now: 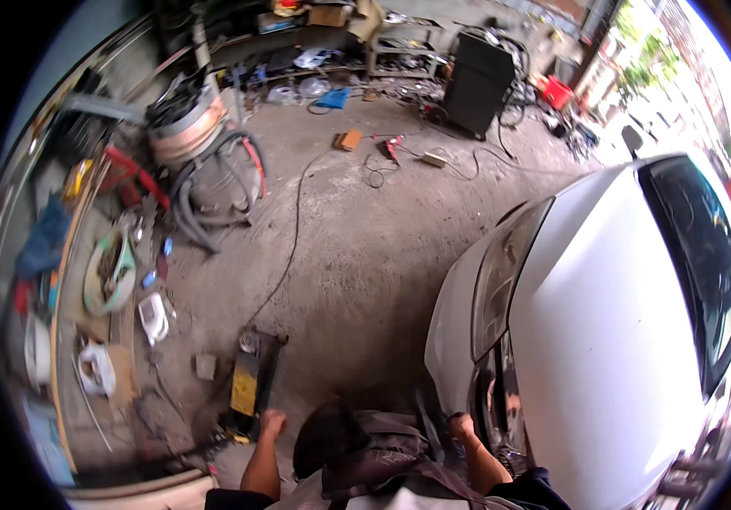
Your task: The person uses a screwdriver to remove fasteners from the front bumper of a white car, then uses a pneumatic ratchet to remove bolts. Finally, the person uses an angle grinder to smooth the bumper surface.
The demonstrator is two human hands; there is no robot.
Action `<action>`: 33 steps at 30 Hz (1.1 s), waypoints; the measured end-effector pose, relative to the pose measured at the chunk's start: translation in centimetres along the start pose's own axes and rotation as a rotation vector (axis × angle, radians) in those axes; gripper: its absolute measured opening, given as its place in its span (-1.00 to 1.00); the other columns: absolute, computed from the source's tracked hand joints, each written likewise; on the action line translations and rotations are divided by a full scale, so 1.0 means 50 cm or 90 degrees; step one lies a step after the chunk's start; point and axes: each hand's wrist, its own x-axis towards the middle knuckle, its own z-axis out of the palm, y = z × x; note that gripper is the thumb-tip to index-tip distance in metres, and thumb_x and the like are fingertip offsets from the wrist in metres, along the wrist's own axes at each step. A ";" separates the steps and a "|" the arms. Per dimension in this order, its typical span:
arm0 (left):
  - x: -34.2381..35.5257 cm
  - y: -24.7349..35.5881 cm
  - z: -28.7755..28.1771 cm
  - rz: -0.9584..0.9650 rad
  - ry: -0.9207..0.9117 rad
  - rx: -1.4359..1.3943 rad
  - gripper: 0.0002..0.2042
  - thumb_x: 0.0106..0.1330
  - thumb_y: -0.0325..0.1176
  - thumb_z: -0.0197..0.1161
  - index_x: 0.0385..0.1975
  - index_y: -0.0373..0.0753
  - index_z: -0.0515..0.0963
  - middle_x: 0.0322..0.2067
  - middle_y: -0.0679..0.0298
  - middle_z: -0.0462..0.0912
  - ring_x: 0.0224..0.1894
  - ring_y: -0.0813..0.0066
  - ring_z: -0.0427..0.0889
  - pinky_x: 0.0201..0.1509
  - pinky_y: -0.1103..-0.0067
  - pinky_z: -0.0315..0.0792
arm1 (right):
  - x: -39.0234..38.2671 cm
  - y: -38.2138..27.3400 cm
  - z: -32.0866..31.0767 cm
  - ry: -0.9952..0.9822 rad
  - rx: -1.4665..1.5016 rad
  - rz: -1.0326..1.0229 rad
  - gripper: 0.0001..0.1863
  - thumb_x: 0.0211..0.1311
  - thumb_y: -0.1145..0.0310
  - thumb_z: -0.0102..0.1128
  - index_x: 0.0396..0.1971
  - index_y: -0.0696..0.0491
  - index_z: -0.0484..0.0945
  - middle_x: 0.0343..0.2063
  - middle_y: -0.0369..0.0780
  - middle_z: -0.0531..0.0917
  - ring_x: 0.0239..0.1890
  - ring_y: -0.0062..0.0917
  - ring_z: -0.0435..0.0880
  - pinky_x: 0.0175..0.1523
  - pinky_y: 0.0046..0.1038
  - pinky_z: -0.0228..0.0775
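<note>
My left hand (273, 424) is closed in a loose fist beside the yellow and black floor jack (244, 384); anything inside it is hidden. My right hand (461, 427) is also curled closed, near the front bumper (450, 331) of a white car (603, 323), and I cannot make out whether it holds anything. My dark trousers and dark shoe (331, 438) show between the two forearms. A long cord (297, 221) runs over the concrete floor from near the jack's end. A small pale block (206, 365) lies left of the jack.
A cylindrical vacuum with hoses (187, 127) stands at back left. Clutter, a green-rimmed bucket (119, 297) and planks line the left wall. A red power tool (393, 146) and cords lie farther back. A black wheeled cabinet (480, 81), red bucket (557, 92) and loaded shelves (404, 47) stand behind.
</note>
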 end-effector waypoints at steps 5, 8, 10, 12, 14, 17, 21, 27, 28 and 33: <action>0.241 0.485 -0.071 0.052 0.012 -0.086 -0.91 0.11 -0.46 0.12 -0.39 -0.22 0.53 -0.58 0.32 0.56 -0.63 0.62 0.48 -0.62 0.67 0.34 | 0.056 -0.247 -0.006 0.253 0.379 0.002 -0.75 -0.06 0.32 0.12 -0.40 0.16 0.61 -0.54 -0.12 0.65 -0.47 -0.37 0.65 -0.36 -0.38 0.46; 0.314 0.683 -0.026 0.094 0.011 -0.089 -0.87 0.17 -0.42 0.13 -0.29 -0.21 0.51 -0.49 0.33 0.58 -0.54 0.64 0.51 -0.57 0.69 0.35 | 0.108 -0.313 -0.038 0.109 0.377 0.082 -0.75 -0.02 0.31 0.10 -0.41 0.17 0.60 -0.57 -0.13 0.63 -0.51 -0.40 0.63 -0.39 -0.38 0.45; 0.367 0.742 -0.020 0.088 -0.002 -0.016 -0.84 0.10 -0.50 0.12 -0.29 -0.21 0.50 -0.60 0.34 0.55 -0.63 0.62 0.49 -0.63 0.68 0.31 | 0.177 -0.357 -0.094 0.054 0.363 0.088 -0.75 0.00 0.30 0.08 -0.43 0.18 0.59 -0.59 -0.14 0.62 -0.53 -0.41 0.62 -0.42 -0.37 0.44; 0.389 0.749 -0.001 0.005 0.012 0.112 -0.94 0.05 -0.49 0.12 -0.57 -0.22 0.53 -0.67 0.33 0.54 -0.69 0.59 0.47 -0.71 0.64 0.27 | 0.249 -0.373 -0.174 0.019 0.324 0.070 -0.74 0.02 0.29 0.06 -0.44 0.18 0.59 -0.61 -0.15 0.61 -0.56 -0.42 0.61 -0.44 -0.37 0.43; 0.408 0.747 0.038 -0.060 -0.021 0.078 -0.92 0.02 -0.48 0.13 -0.65 -0.23 0.54 -0.67 0.32 0.55 -0.68 0.58 0.49 -0.70 0.62 0.29 | 0.367 -0.363 -0.298 0.048 0.244 0.014 -0.73 0.04 0.28 0.05 -0.45 0.19 0.58 -0.63 -0.16 0.61 -0.59 -0.44 0.60 -0.47 -0.37 0.43; 0.431 0.716 0.125 -0.123 -0.006 0.182 -0.89 -0.02 -0.37 0.23 -0.56 -0.27 0.57 -0.65 0.21 0.56 -0.65 0.35 0.52 -0.60 0.44 0.39 | 0.532 -0.366 -0.537 0.161 0.427 0.047 -0.71 0.11 0.27 0.00 -0.45 0.21 0.57 -0.70 -0.18 0.54 -0.72 -0.51 0.51 -0.61 -0.39 0.35; 0.481 0.697 0.105 -0.259 -0.018 0.269 -0.81 0.02 -0.27 0.21 -0.58 -0.28 0.58 -0.63 0.18 0.58 -0.63 0.30 0.54 -0.54 0.39 0.42 | 0.615 -0.622 -0.972 0.184 0.826 0.047 -0.81 0.02 0.47 -0.06 -0.45 0.21 0.54 -0.69 -0.24 0.50 -0.67 -0.60 0.45 -0.58 -0.53 0.28; 0.747 0.894 0.339 -0.193 -0.114 0.352 -0.71 0.07 -0.15 0.16 -0.59 -0.29 0.58 -0.66 0.14 0.57 -0.65 0.28 0.54 -0.51 0.36 0.41 | 0.818 -0.612 -1.208 0.176 0.693 -0.039 -0.74 -0.07 0.55 -0.16 -0.46 0.16 0.56 -0.68 -0.27 0.52 -0.69 -0.61 0.44 -0.58 -0.57 0.27; 0.800 0.933 0.364 -0.192 -0.110 0.349 -0.70 0.07 -0.13 0.16 -0.60 -0.29 0.58 -0.67 0.13 0.57 -0.65 0.28 0.54 -0.51 0.36 0.41 | 0.849 -0.609 -1.200 0.154 0.655 -0.024 -0.75 -0.08 0.55 -0.15 -0.48 0.16 0.57 -0.67 -0.26 0.53 -0.68 -0.60 0.46 -0.56 -0.56 0.30; 1.020 1.378 0.559 -0.055 -0.128 0.353 -0.64 0.11 -0.07 0.16 -0.60 -0.31 0.57 -0.67 0.12 0.58 -0.63 0.34 0.55 -0.52 0.40 0.39 | 0.898 -0.523 -1.188 0.024 0.398 0.240 -0.69 -0.07 0.39 0.04 -0.30 0.20 0.57 -0.38 0.01 0.63 -0.29 -0.25 0.62 -0.12 -0.33 0.43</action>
